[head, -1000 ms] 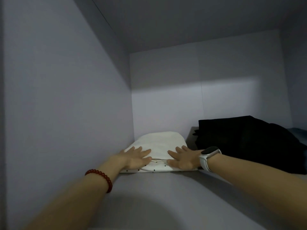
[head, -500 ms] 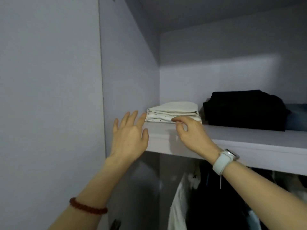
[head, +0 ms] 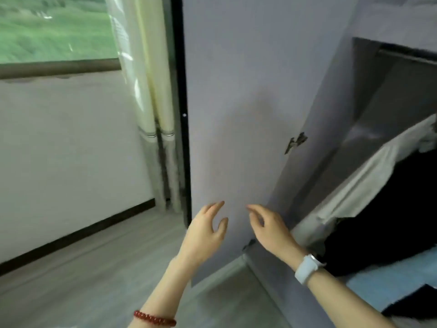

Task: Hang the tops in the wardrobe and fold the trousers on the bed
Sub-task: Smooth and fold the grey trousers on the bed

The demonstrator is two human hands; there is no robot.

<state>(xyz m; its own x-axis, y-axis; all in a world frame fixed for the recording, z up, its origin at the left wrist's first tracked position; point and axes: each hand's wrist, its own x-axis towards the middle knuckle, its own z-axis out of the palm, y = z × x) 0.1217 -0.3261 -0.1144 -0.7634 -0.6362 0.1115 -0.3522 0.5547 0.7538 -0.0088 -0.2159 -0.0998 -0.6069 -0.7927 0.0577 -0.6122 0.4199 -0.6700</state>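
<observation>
Window (head: 56, 27): far up and left of the hands, with a cream curtain (head: 151, 102) at its right edge.
Left hand (head: 205, 233): raised before the wardrobe door (head: 236, 114), fingers loosely spread, holding nothing; red bead bracelet (head: 155, 319) on the wrist.
Right hand (head: 269, 228): just beside the left, fingers relaxed, holding nothing; white watch (head: 307, 268) on the wrist.
Tops: a white garment (head: 369, 176) and a black garment (head: 390, 209) hang inside the open wardrobe, right of the right hand.
</observation>
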